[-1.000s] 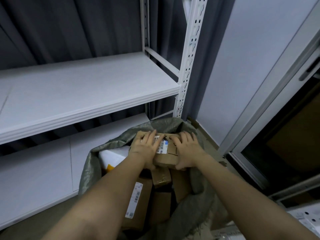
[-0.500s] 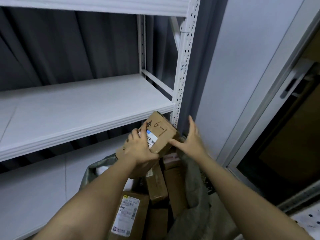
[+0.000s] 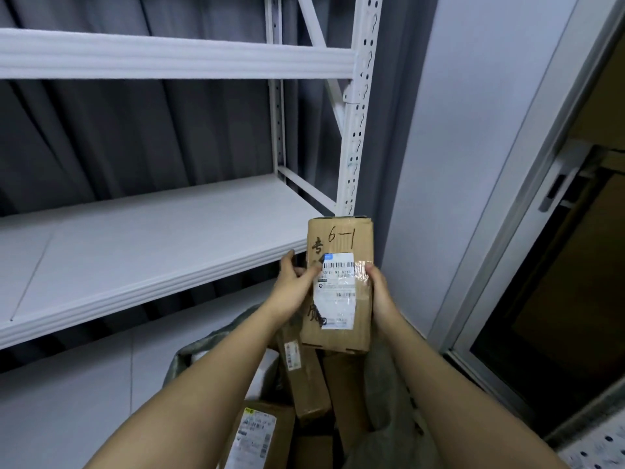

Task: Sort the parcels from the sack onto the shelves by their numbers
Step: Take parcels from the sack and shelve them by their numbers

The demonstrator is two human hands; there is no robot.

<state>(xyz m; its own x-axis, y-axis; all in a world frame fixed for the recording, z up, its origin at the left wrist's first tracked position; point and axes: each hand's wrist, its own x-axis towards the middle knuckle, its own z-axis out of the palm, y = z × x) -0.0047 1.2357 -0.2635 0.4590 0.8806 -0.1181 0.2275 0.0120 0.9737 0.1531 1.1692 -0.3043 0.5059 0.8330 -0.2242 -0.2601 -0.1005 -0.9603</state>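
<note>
I hold a brown cardboard parcel (image 3: 341, 245) upright above the sack, its face toward me, with "6-1" handwritten near its top and a white barcode label below. My left hand (image 3: 293, 288) grips its left edge, thumb across the label. My right hand (image 3: 378, 288) grips its right edge. The grey-green sack (image 3: 385, 397) stands open beneath, with several brown parcels (image 3: 306, 384) inside. The white shelf board (image 3: 142, 245) lies just left of the parcel, at about its height.
A higher shelf beam (image 3: 169, 54) crosses the top. The white perforated upright (image 3: 355, 130) stands right behind the parcel. A dark curtain hangs behind the rack. A pale wall (image 3: 466, 130) and a door frame (image 3: 527, 184) are on the right.
Both hands lifted the parcel out of the sack and turned it upright, label facing me. My right hand, open half a second ago, now grips its right edge. My view has tilted upward.
</note>
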